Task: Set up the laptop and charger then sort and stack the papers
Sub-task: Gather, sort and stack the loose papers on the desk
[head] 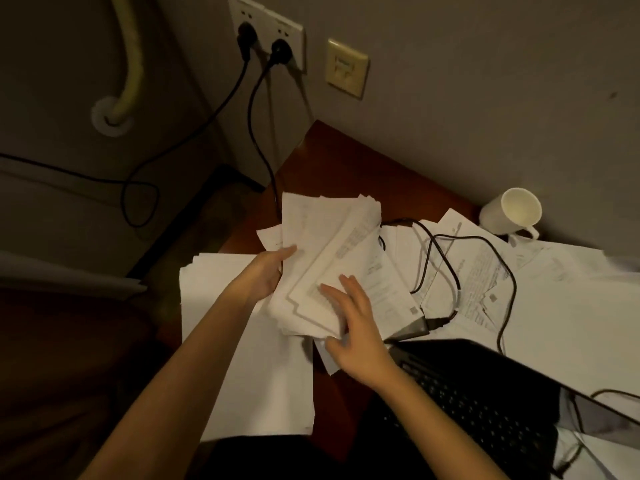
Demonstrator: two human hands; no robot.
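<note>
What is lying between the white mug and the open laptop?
In the head view, loose printed papers with a black charger cable looped over them lie between the mug and the laptop.

Loose bundle of white paper sheets (329,258) is showing grey printed text blocks — faint reddish marks near its top. Flat stack of plain white paper (242,358) is lying unmarked on the reddish-brown wooden desk (325,161). Black laptop keyboard (485,403), black charger cable (446,268) — both are reading matte. White ceramic mug (512,213) is appearing cream inside.
</note>
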